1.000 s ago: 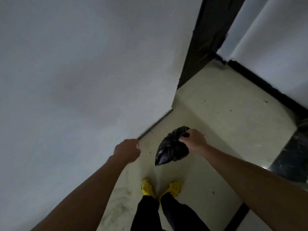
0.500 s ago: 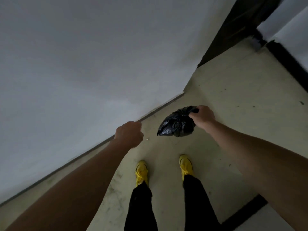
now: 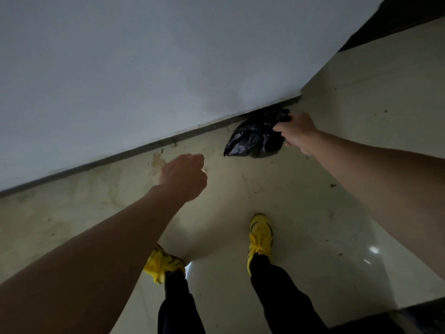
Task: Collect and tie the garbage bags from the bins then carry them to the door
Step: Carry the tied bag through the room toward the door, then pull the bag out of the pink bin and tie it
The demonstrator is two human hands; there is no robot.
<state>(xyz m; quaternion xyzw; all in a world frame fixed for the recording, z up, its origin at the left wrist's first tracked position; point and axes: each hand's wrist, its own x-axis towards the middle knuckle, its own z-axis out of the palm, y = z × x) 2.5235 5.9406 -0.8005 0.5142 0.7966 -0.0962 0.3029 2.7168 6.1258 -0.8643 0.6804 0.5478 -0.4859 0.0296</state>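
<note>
Right hand (image 3: 297,132) grips the black garbage bag (image 3: 252,141) by its gathered neck. The bag's body lies left of and below the grip, long axis slanting toward my left hand (image 3: 184,175), close to the skirting (image 3: 144,145) under the wall (image 3: 144,80). Contact with the floor (image 3: 337,201): cannot tell. Left hand is a curled fist, nothing seen in it. Judgement: the right hand alone sets the bag down

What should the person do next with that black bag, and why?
Probably lower the bag to the floor and let go: the right hand grips its gathered top, it hangs by the foot of the wall, and the left hand is an empty fist.
</note>
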